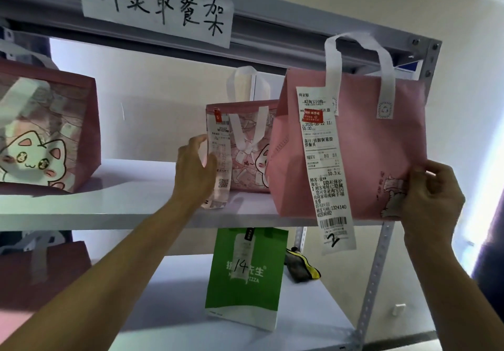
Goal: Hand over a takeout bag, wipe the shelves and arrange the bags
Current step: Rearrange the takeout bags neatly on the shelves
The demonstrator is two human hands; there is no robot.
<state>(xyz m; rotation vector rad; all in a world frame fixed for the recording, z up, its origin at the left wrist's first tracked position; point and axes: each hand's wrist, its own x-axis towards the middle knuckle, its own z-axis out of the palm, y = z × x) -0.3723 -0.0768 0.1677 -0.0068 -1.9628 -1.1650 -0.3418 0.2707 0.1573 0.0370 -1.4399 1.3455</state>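
Upper shelf [122, 208], three bags in stock. Your right hand [431, 187] pinches the lower right corner of the plain pink bag [368, 146], which sits at the shelf's front right edge; its long receipt [324, 159] hangs past the edge. Your left hand [195, 165] curls round the receipt side of the small cat-print bag [245, 146] behind. Risk: a one-corner hold may tip the pink bag off the edge; a tug may tear either receipt.
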